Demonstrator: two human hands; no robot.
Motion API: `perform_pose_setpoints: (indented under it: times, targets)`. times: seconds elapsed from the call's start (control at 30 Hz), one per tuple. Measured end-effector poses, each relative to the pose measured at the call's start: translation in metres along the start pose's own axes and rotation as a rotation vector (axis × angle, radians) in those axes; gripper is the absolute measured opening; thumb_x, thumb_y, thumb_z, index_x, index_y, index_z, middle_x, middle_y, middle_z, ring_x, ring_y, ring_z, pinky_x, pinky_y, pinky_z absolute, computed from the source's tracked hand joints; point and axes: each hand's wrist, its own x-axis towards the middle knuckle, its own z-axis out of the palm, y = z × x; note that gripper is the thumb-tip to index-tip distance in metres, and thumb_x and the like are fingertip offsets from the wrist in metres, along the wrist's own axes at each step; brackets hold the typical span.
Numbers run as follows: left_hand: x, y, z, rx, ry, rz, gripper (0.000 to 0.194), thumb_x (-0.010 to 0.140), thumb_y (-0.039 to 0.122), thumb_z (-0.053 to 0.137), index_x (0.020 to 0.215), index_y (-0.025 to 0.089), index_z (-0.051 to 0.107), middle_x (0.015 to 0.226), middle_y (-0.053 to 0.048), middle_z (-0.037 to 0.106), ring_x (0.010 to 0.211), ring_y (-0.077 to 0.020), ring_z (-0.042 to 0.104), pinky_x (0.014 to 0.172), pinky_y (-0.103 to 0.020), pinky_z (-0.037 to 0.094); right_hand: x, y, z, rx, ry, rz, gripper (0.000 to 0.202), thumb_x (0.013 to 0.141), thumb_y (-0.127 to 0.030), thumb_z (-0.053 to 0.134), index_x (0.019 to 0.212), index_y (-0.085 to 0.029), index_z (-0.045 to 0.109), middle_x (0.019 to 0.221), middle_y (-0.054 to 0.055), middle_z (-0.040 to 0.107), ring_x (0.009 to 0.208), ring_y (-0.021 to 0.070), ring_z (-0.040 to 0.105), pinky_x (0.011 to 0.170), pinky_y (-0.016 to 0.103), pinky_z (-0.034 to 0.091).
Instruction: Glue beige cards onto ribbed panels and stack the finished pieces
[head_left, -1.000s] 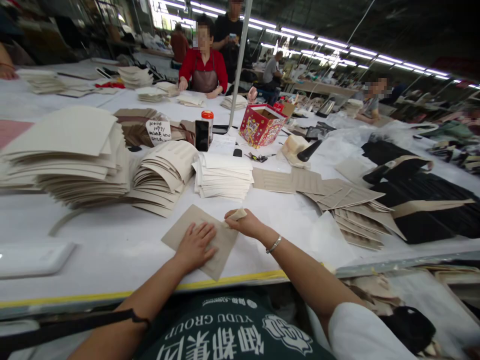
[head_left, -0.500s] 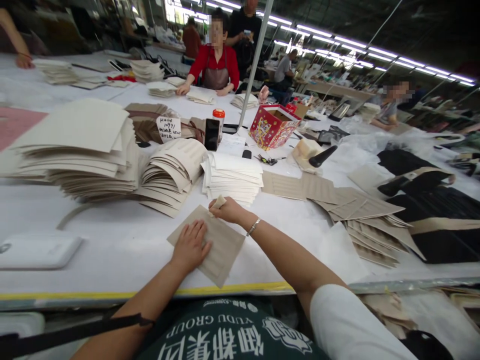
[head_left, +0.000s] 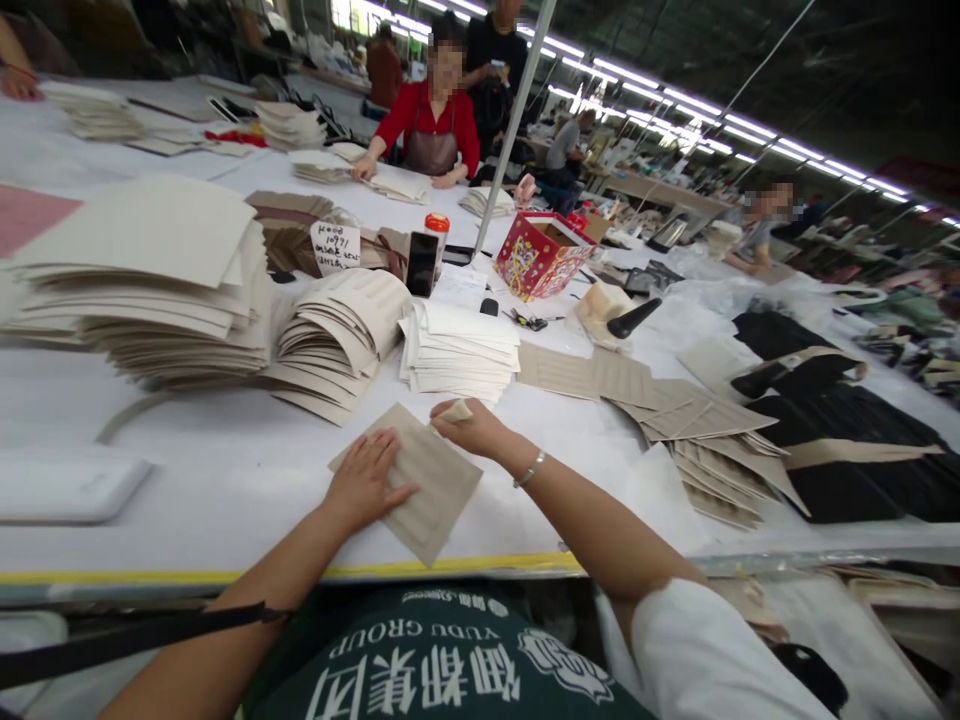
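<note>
A grey-beige square panel (head_left: 431,490) with faint raised ridges lies turned cornerwise near the table's front edge. My left hand (head_left: 367,478) rests flat on its left side, fingers stretched out and thumb apart. Closed at the panel's upper right edge, my right hand (head_left: 474,428) grips a small cream-coloured lump (head_left: 456,411) that pokes out above the fingers. What lies under that fist is hidden. Just beyond stand a pile of white sheets (head_left: 459,350) and a curved stack of beige panels (head_left: 337,335).
A tall stack of pale sheets (head_left: 150,260) stands to the left, with a white flat device (head_left: 67,487) in front. Ridged panels (head_left: 697,415) spread to the right beside black pieces (head_left: 862,440). Farther back are a phone (head_left: 422,264), a red box (head_left: 544,258) and a person in red (head_left: 427,130).
My right hand has shifted right along the panel's upper edge with the cream lump. My left hand stays flat on the panel. The whole view has shifted slightly.
</note>
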Motion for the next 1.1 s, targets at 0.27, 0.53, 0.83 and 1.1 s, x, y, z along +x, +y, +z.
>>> perform_pose_setpoints:
  times: [0.27,0.53,0.83,1.1]
  targets:
    - [-0.001,0.000,-0.004,-0.006,-0.037,-0.018,0.068,0.076,0.060,0.048,0.127,0.015,0.046,0.136,-0.012,0.045,0.126,-0.0256,0.039,0.108,-0.040,0.024,0.010,-0.008,-0.003,-0.075,-0.174,-0.011,0.017,0.079,-0.015,0.050,0.078,-0.015,0.067,0.072,0.003,0.065,0.067,0.0121,0.055,0.062,0.020,0.036]
    - [0.001,0.000,-0.004,-0.027,-0.049,-0.011,0.070,0.077,0.061,0.046,0.128,0.013,0.046,0.135,-0.012,0.046,0.126,-0.0251,0.039,0.108,-0.040,0.023,0.018,-0.019,0.010,-0.013,-0.044,-0.021,0.022,0.084,-0.018,0.044,0.080,-0.015,0.065,0.073,0.003,0.065,0.068,0.0115,0.056,0.065,0.020,0.037]
    - [-0.003,-0.010,-0.016,-0.039,-0.178,-0.059,0.072,0.076,0.064,0.044,0.134,0.023,0.039,0.142,-0.005,0.036,0.131,-0.0245,0.031,0.108,-0.041,0.016,-0.052,-0.008,0.015,-0.173,-0.161,0.080,0.022,0.084,-0.019,0.044,0.078,-0.016,0.065,0.072,0.004,0.064,0.065,0.0125,0.055,0.060,0.021,0.034]
    - [0.002,-0.011,-0.016,-0.050,-0.201,-0.025,0.075,0.075,0.065,0.043,0.136,0.021,0.037,0.143,-0.006,0.034,0.132,-0.0250,0.028,0.109,-0.042,0.014,0.009,-0.026,0.026,-0.228,-0.048,-0.036,0.023,0.087,-0.019,0.042,0.086,-0.014,0.065,0.083,0.007,0.066,0.076,0.0154,0.057,0.066,0.023,0.035]
